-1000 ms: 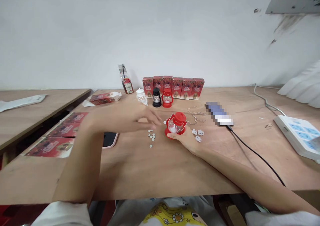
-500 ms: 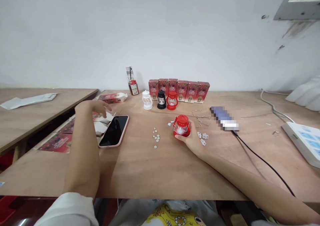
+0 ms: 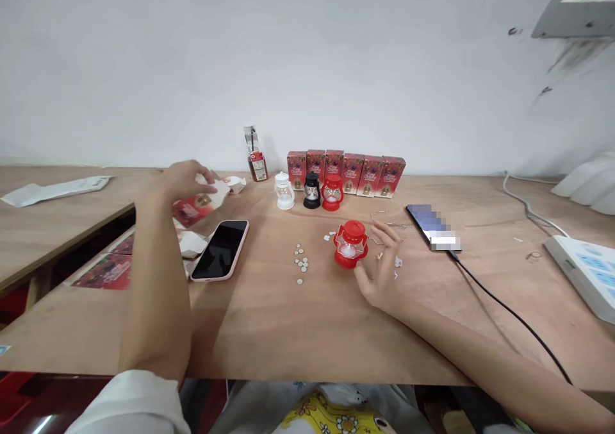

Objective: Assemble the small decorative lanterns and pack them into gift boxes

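Observation:
In the head view my left hand (image 3: 185,179) grips a flattened red carton (image 3: 191,209) with its white flap sticking out to the right, above other flat cartons. My right hand (image 3: 382,270) is open, fingers apart, just right of a small red lantern (image 3: 351,245) standing upright on the table; its thumb is close to the base, and I cannot tell whether it touches. Left of this lantern lie several coin cells (image 3: 302,264). Behind stand a white lantern (image 3: 284,191), a black lantern (image 3: 312,191) and a second red lantern (image 3: 332,192).
Several red boxes (image 3: 353,173) stand along the wall beside a bottle (image 3: 258,163). A pink-edged phone (image 3: 221,251) lies near my left forearm. Right are a cabled phone (image 3: 430,225), thin wires (image 3: 396,225) and a white device (image 3: 583,274). More flat cartons (image 3: 106,272) lie left.
My right hand has let go of the red lantern and opened to its right. My left hand has risen with a flat carton in its fingers.

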A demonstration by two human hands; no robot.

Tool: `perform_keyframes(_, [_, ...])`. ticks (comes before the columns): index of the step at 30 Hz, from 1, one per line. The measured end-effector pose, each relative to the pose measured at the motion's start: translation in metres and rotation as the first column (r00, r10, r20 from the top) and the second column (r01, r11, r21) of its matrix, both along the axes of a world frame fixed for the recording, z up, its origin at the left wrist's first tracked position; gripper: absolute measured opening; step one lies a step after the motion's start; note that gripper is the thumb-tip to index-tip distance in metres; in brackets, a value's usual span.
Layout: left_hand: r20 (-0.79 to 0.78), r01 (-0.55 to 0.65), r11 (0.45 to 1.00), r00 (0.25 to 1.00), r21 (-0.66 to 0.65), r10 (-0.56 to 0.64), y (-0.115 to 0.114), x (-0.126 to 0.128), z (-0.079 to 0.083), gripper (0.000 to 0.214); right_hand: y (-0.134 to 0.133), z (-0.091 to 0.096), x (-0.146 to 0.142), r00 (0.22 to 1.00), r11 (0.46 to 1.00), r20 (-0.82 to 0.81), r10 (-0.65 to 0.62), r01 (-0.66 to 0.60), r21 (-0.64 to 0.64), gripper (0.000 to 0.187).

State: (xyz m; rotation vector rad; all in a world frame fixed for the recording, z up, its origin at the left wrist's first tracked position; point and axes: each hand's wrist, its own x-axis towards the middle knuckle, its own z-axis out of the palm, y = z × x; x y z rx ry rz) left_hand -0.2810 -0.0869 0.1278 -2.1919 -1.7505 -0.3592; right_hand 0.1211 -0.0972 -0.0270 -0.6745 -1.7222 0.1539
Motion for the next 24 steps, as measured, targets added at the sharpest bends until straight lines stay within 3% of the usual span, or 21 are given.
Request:
perform_keyframes(1, [0.013, -0.114, 0.992, 0.993, 0.060, 0.114, -0.005, 0.010, 0.007, 0.060, -0.003, 0.000, 0.000, 1.000, 0.997, 0.022, -0.012, 0.010, 0.081, 0.067])
perform_keyframes(2, [0.014, -0.152, 0.984, 0.988, 0.089, 0.151, -0.009, 0.023, 0.014, 0.056, -0.005, 0.001, -0.001, 0.999, 0.989, 0.045, -0.009, 0.003, 0.147, 0.067])
perform_keyframes(4, [0.021, -0.112, 0.982, 0.994, 0.149, 0.110, -0.015, 0.050, 0.025, 0.048, -0.009, 0.000, -0.002, 0.993, 0.973, 0.104, 0.052, -0.074, 0.221, 0.067])
perform_keyframes(6, [0.031, -0.054, 0.977, 0.998, 0.208, 0.049, -0.015, 0.076, 0.031, 0.041, -0.012, 0.001, -0.004, 0.961, 0.949, 0.205, 0.184, -0.228, 0.216, 0.066])
perform_keyframes(8, [0.047, -0.018, 0.970, 0.999, 0.241, 0.007, -0.011, 0.099, 0.031, 0.033, -0.013, 0.001, -0.005, 0.897, 0.914, 0.308, 0.316, -0.375, 0.156, 0.064])
perform_keyframes(11, [0.043, 0.029, 0.967, 0.998, 0.252, -0.041, -0.007, 0.125, 0.029, 0.024, -0.012, 0.001, -0.007, 0.811, 0.874, 0.372, 0.452, -0.487, 0.000, 0.060])
perform_keyframes(16, [-0.083, 0.180, 0.950, 0.983, 0.254, -0.164, -0.014, 0.159, 0.026, 0.019, -0.012, -0.001, -0.007, 0.764, 0.797, 0.235, 0.601, -0.553, -0.242, 0.063])
perform_keyframes(24, [-0.273, 0.416, 0.846, 0.901, 0.334, -0.336, -0.041, 0.208, 0.021, 0.020, -0.010, -0.001, -0.012, 0.735, 0.651, -0.006, 0.678, -0.603, -0.461, 0.074])
